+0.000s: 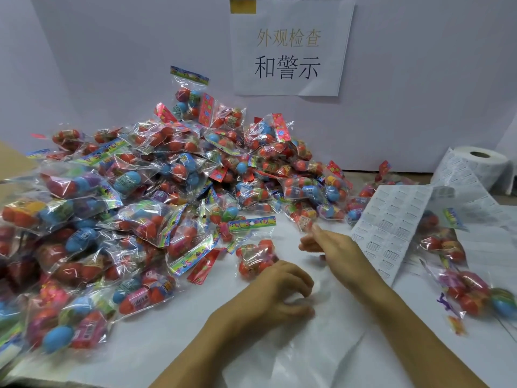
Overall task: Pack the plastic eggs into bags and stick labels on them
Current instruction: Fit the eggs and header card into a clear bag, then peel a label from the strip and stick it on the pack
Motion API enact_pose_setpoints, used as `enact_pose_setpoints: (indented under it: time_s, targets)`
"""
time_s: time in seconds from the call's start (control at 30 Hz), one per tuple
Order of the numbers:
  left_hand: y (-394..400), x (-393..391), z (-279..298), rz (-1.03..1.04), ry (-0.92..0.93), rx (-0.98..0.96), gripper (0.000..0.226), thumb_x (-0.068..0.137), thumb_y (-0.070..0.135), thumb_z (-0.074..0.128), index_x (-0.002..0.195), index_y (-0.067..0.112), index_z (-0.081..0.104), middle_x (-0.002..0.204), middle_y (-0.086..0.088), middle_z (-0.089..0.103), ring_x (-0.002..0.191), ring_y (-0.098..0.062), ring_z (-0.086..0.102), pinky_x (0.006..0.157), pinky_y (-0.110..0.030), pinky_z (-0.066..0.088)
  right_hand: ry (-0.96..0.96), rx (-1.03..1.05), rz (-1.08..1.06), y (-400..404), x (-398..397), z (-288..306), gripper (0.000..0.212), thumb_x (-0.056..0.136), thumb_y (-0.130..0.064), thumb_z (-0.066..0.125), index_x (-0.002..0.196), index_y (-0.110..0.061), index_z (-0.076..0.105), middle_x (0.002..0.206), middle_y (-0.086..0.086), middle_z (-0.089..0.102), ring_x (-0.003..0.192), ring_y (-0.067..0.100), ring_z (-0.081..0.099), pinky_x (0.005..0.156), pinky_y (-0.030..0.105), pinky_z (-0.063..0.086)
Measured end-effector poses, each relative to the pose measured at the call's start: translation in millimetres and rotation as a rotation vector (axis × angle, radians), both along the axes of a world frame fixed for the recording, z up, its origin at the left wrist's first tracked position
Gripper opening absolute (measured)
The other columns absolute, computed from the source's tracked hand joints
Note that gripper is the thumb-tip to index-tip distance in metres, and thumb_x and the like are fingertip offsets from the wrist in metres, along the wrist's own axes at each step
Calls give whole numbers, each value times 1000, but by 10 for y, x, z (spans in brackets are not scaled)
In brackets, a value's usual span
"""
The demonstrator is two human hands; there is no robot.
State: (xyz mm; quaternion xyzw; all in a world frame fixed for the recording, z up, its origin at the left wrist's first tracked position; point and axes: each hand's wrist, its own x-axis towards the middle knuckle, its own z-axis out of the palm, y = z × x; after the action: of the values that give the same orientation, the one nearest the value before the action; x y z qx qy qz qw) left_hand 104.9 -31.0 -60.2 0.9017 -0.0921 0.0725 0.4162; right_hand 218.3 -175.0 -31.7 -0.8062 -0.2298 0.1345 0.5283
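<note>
Pinning a clear bag (321,340) flat on the table with our curled left hand (279,292), we raise our right hand (333,247), a label seemingly pinched at its fingertips, while the egg packs (134,197) lie heaped left and the label sheet (391,225) right.

1. a heap of bagged eggs (156,197) covers the bench's (173,357) left and back.
2. the label sheet (391,231) lies right of centre.
3. the label roll (479,163) stands at the back right corner.
4. a few bags (464,287) lie along the right edge.
</note>
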Motion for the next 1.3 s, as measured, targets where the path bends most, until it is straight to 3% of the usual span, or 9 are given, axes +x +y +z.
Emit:
enact_pose_setpoints:
  time_s: [0.13,0.3,0.47,0.53,0.6,0.73,0.87,1.1,1.3]
  targets:
    - [71,-64,39,55,139,-392,23,78,6,69,85,27,69,84,11,65,82,-9,61,76,-27,50,-211,-163,93,-62,-50,24,36,106,-45,37,106,-33,71,88,-20,72,89,-13,60,71,5,39]
    - [180,-95,115,-31,234,-706,37,73,-10,57,99,15,50,91,-1,63,86,-21,61,68,-26,50,-247,-9,106,-75,-33,34,21,101,-19,58,108,-29,75,85,-23,70,82,-4,61,70,11,42]
    - [141,39,181,81,327,-672,28,79,10,60,105,22,67,114,-6,60,96,-9,60,79,-11,47,-155,115,184,-16,-100,-11,23,100,-18,62,113,-35,69,61,-17,51,61,-2,50,65,11,41]
    - [139,36,167,56,345,-595,9,89,34,68,92,33,76,106,3,69,95,-5,63,89,-15,45,-179,144,200,24,-152,-35,23,98,-18,65,114,-34,70,64,-18,53,64,-3,54,70,9,43]
    - [139,-18,115,-16,372,-564,21,85,49,72,90,29,78,96,1,72,90,-13,65,86,-28,48,-182,181,200,44,-190,-33,23,97,-18,65,112,-35,71,69,-19,58,69,-2,57,70,9,44]
    - [137,-43,77,82,313,-676,16,87,28,75,101,21,78,98,-2,77,88,-17,71,77,-29,56,-183,341,71,9,-129,43,28,99,-11,60,105,-37,70,93,-17,73,92,2,68,77,15,52]
    - [166,6,85,200,269,-755,21,86,12,75,107,9,73,95,-8,75,84,-22,70,75,-30,58,-294,368,-27,-107,-14,115,26,91,-6,62,90,-30,71,88,-18,72,86,3,67,73,13,50]
    - [155,42,54,233,195,-781,32,70,14,66,100,13,73,92,-9,71,83,-24,65,76,-35,53,-404,120,151,-86,-59,50,22,82,-4,73,79,-26,74,80,-15,69,76,10,62,58,18,44]
    - [133,58,35,167,121,-829,22,77,48,72,91,32,79,90,5,74,88,-14,69,80,-26,52,-414,62,177,-57,-94,36,10,83,-21,81,78,-26,74,78,-15,69,76,8,64,60,20,49]
